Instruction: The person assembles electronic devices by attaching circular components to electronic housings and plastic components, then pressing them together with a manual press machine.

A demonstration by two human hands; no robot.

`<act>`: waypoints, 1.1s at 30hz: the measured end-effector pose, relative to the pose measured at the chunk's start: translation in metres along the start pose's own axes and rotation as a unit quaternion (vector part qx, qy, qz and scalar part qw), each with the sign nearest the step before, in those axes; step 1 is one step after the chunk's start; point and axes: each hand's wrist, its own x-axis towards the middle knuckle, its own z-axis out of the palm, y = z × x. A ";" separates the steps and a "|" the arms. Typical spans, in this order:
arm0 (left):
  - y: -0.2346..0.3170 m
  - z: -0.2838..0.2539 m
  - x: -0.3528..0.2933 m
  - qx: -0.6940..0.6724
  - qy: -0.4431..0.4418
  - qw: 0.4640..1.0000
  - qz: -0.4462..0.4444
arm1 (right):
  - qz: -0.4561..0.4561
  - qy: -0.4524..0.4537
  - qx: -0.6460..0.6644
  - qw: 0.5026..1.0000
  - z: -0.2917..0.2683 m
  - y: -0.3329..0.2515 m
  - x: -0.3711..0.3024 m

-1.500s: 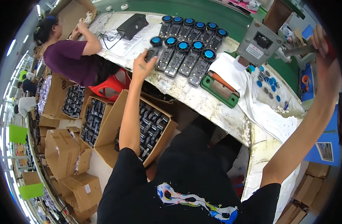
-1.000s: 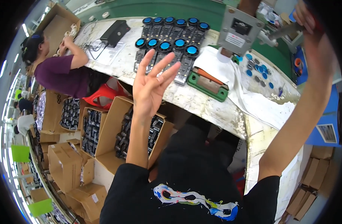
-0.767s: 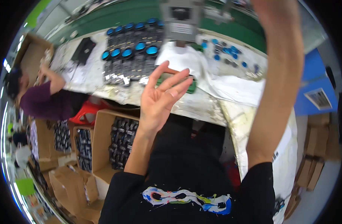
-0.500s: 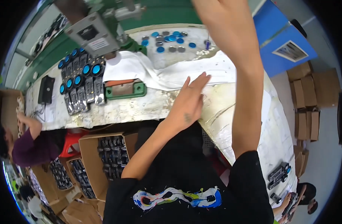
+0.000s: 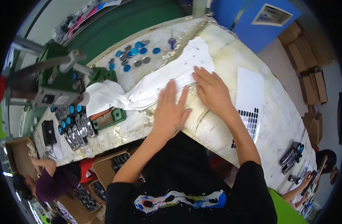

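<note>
A long white cloth (image 5: pixel 152 87) lies across the table, bunched at its left end by the green press and spread out flatter toward the right. My left hand (image 5: pixel 171 114) rests at the cloth's near edge, fingers apart, slightly blurred and holding nothing. Beside it, my right hand (image 5: pixel 214 91) lies palm down, its fingertips on the right part of the cloth. Under the bunched end, a green metal fixture (image 5: pixel 118 116) shows partly, with a brown-orange strip along it.
Left stands a green lever press (image 5: pixel 53 80). Near it lie several black devices with blue round caps (image 5: pixel 79 125). Loose blue and silver discs (image 5: pixel 135 52) lie behind the cloth. A white sheet with black stickers (image 5: pixel 249 93) is at right. Co-workers sit at both sides.
My right hand has come down from a raised reach onto the cloth. My left hand stays by the cloth's near edge. The view has turned toward the right.
</note>
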 end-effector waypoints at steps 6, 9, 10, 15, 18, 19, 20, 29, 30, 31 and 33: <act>-0.012 -0.030 -0.046 0.118 -0.068 0.990 0.042 | 0.009 0.016 0.010 1.000 0.031 0.001 0.003; 0.000 -0.041 -0.056 0.158 -0.122 0.978 0.061 | 0.008 -0.017 0.042 0.999 0.019 0.002 0.002; 0.006 -0.044 -0.057 0.162 -0.153 0.974 0.051 | 0.028 -0.030 0.045 0.998 0.004 -0.002 -0.002; 0.037 -0.050 -0.069 -0.075 -0.088 0.993 0.036 | 0.330 0.302 -0.019 0.894 -0.135 0.046 -0.125; 0.053 -0.042 -0.077 -0.149 -0.027 0.988 0.029 | 0.490 0.314 -0.335 0.741 -0.180 0.101 -0.267; 0.056 -0.034 -0.079 -0.170 -0.033 0.984 0.028 | 0.563 0.284 -0.357 0.689 -0.195 0.099 -0.304; 0.061 -0.027 -0.080 -0.192 -0.041 0.980 0.028 | 0.622 0.254 -0.321 0.668 -0.205 0.106 -0.341; 0.093 -0.004 -0.060 -0.259 -0.027 0.958 0.117 | 0.690 0.193 -0.245 0.653 -0.198 0.143 -0.368; 0.097 0.000 -0.055 -0.268 -0.015 0.955 0.130 | 0.685 0.192 -0.243 0.659 -0.195 0.143 -0.360; 0.104 0.002 -0.049 -0.287 -0.022 0.947 0.145 | 0.668 0.190 -0.244 0.676 -0.190 0.140 -0.353; 0.120 0.011 -0.035 -0.330 -0.033 0.925 0.187 | 0.634 0.187 -0.250 0.708 -0.177 0.129 -0.337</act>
